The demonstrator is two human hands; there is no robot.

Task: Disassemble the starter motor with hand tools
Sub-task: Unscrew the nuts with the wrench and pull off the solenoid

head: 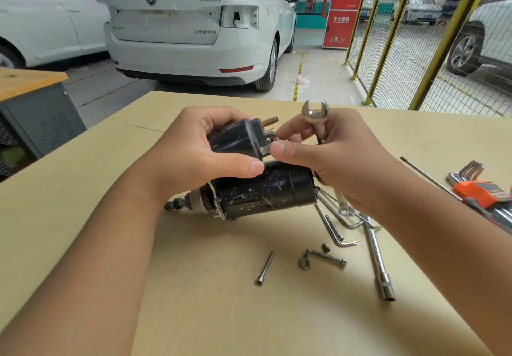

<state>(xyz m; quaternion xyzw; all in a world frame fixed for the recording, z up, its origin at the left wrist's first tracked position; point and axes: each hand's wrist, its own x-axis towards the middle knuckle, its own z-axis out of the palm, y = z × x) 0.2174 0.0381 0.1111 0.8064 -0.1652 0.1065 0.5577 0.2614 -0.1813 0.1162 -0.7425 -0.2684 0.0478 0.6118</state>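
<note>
left hand [194, 145] grips the black cylindrical solenoid [235, 139] above the scuffed black starter motor body [260, 189] on the pale wooden table [221, 300]; right hand [332, 153] holds a steel open-end wrench [315, 114], fingertips pinching at the terminal. long bolts [265, 268] already out, body unopened.

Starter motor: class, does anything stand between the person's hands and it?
Nothing visible does. The left hand already grips the upper black cylinder of the starter motor, and the right hand, holding a wrench, pinches at its terminal end.
</note>
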